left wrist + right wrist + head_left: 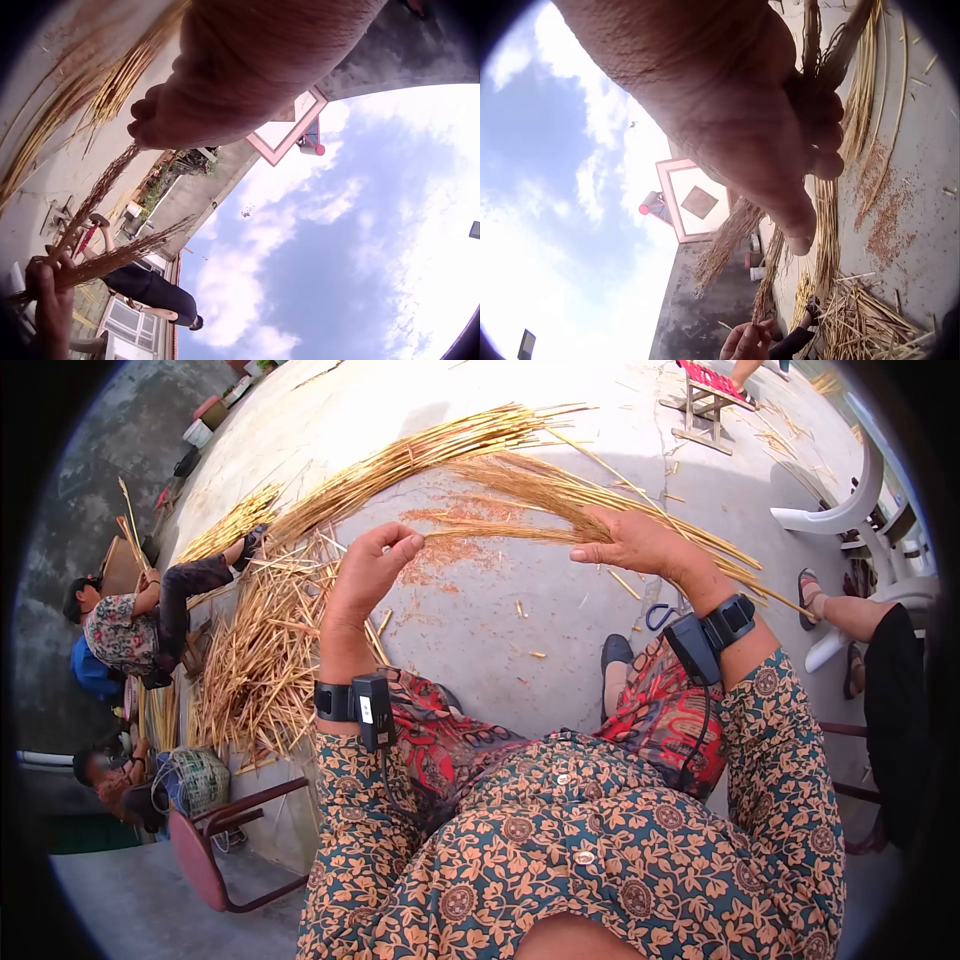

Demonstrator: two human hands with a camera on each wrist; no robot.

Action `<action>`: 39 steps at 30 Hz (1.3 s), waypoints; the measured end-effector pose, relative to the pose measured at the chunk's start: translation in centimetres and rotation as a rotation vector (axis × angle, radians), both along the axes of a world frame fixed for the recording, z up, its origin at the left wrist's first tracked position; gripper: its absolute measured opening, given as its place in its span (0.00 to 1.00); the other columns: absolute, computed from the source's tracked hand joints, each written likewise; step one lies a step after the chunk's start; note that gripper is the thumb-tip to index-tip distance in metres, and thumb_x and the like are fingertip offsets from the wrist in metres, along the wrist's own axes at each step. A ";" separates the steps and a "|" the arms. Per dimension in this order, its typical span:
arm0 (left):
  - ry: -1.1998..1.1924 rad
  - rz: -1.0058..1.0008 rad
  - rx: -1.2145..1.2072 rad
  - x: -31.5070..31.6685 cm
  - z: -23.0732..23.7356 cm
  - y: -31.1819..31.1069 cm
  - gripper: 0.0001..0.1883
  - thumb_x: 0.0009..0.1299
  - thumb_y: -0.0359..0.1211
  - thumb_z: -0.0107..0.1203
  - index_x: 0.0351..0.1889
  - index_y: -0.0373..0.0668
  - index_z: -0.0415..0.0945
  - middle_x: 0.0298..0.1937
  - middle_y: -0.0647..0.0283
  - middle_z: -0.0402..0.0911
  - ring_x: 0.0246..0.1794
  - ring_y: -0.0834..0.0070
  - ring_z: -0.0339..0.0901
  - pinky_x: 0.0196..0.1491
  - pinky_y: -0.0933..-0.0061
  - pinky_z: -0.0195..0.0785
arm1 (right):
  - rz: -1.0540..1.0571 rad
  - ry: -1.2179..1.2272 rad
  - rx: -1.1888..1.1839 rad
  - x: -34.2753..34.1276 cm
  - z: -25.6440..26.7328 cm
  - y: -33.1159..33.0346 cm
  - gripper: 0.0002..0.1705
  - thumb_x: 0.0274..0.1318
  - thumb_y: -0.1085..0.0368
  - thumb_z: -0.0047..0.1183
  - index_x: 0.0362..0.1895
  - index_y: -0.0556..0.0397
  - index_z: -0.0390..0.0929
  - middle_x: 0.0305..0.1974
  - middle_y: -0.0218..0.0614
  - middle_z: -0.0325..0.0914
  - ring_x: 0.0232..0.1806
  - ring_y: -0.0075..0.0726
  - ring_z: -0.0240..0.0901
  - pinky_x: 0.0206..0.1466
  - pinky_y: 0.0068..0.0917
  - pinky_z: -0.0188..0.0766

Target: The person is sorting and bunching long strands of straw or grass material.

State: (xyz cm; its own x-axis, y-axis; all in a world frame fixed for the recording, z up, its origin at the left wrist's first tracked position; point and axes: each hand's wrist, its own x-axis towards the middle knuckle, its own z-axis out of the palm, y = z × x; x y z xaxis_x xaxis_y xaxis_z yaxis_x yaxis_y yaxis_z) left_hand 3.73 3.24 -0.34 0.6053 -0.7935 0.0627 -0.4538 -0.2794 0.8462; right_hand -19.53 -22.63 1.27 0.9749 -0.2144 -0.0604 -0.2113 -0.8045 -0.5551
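In the head view the left hand (372,572) pinches the tip of a thin brushy seed head (480,528) between thumb and fingers. The right hand (640,548) grips a bundle of brushy stalks (530,485), its thumb lying along them. The seed head spans the gap between both hands. In the left wrist view, a second brushy bunch (112,262) fans out from the right hand (52,300), apart from the pinched one. The right wrist view shows the right hand's fingers curled round the stalks (840,52), and the left hand (746,341) at the far tip.
A long row of stalks (400,458) lies on the concrete ahead, near reddish husks (455,560). Cut straw (255,650) is heaped at left, by a seated person (125,625). A maroon chair (195,860) stands lower left, white chairs (870,510) at right, a stool (705,405) far back.
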 end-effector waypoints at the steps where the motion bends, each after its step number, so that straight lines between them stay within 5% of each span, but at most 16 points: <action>1: 0.042 -0.003 -0.012 -0.1 0.3 0.1 0.12 0.68 0.38 0.57 0.34 0.38 0.78 0.29 0.73 0.74 0.30 0.87 0.67 0.36 0.82 0.61 | 0.054 0.007 -0.017 0.1 -0.4 0.1 0.25 0.58 0.43 0.52 0.44 0.52 0.71 0.30 0.36 0.73 0.34 0.34 0.69 0.38 0.31 0.68; 3: 0.123 0.015 -0.134 -0.2 0.7 0.1 0.12 0.68 0.39 0.57 0.33 0.39 0.78 0.29 0.73 0.75 0.30 0.85 0.68 0.37 0.81 0.62 | 0.169 -0.032 0.012 0.6 -1.1 0.3 0.28 0.58 0.38 0.49 0.42 0.50 0.71 0.26 0.39 0.75 0.28 0.36 0.72 0.32 0.32 0.68; 6: 0.316 0.106 -0.502 -0.6 0.8 -0.4 0.12 0.68 0.40 0.57 0.35 0.40 0.76 0.29 0.71 0.77 0.32 0.81 0.73 0.41 0.79 0.65 | 0.032 0.307 0.369 0.9 -0.8 0.6 0.26 0.56 0.38 0.52 0.36 0.49 0.71 0.20 0.26 0.64 0.23 0.22 0.62 0.25 0.22 0.61; 9: 0.649 0.125 -0.810 -1.2 0.8 -0.8 0.15 0.69 0.43 0.55 0.43 0.42 0.72 0.33 0.66 0.79 0.37 0.75 0.78 0.46 0.73 0.71 | 0.005 0.319 0.587 0.7 0.1 1.2 0.26 0.56 0.37 0.52 0.30 0.46 0.69 0.16 0.18 0.58 0.17 0.13 0.53 0.18 0.15 0.48; 12: 0.904 0.221 -0.668 -1.7 -1.2 -1.3 0.20 0.68 0.44 0.56 0.50 0.41 0.68 0.35 0.66 0.77 0.35 0.76 0.77 0.42 0.77 0.71 | -0.080 0.309 0.643 0.7 0.3 1.0 0.26 0.54 0.37 0.54 0.27 0.46 0.68 0.14 0.18 0.57 0.13 0.13 0.48 0.15 0.15 0.43; 13: 0.936 0.096 -0.631 -2.6 -1.0 -1.7 0.25 0.67 0.43 0.58 0.55 0.39 0.64 0.37 0.66 0.75 0.37 0.76 0.77 0.41 0.78 0.72 | -0.073 0.320 0.664 0.6 0.1 0.9 0.26 0.54 0.37 0.54 0.27 0.45 0.68 0.13 0.18 0.57 0.13 0.13 0.48 0.14 0.15 0.43; 19: 0.804 -0.154 -0.473 -7.3 -0.4 -4.3 0.27 0.66 0.39 0.60 0.59 0.40 0.64 0.38 0.69 0.74 0.39 0.80 0.74 0.41 0.79 0.70 | 0.020 0.467 0.738 1.2 -1.3 0.5 0.28 0.51 0.35 0.55 0.25 0.46 0.69 0.13 0.19 0.61 0.10 0.14 0.51 0.12 0.16 0.46; 23: 0.824 -0.242 -0.488 -7.1 -0.1 -4.7 0.18 0.67 0.37 0.58 0.53 0.42 0.70 0.37 0.70 0.75 0.35 0.82 0.72 0.41 0.79 0.68 | 0.058 0.537 0.589 1.5 -1.1 0.9 0.26 0.52 0.39 0.57 0.31 0.50 0.72 0.16 0.23 0.67 0.14 0.16 0.62 0.16 0.15 0.59; 29: 0.824 -0.240 -0.478 -7.1 -0.7 -5.3 0.13 0.68 0.36 0.58 0.47 0.43 0.72 0.37 0.71 0.76 0.35 0.83 0.73 0.41 0.78 0.69 | 0.178 0.223 0.680 1.6 -1.3 2.2 0.28 0.54 0.39 0.55 0.41 0.50 0.70 0.27 0.27 0.70 0.29 0.21 0.68 0.32 0.20 0.68; 39: 0.771 -0.183 -0.467 -7.3 0.0 -5.8 0.17 0.65 0.37 0.60 0.49 0.41 0.72 0.40 0.67 0.79 0.38 0.79 0.76 0.43 0.76 0.70 | 0.077 0.089 0.489 2.6 0.4 3.1 0.22 0.64 0.43 0.43 0.39 0.49 0.71 0.21 0.25 0.68 0.23 0.22 0.66 0.26 0.22 0.67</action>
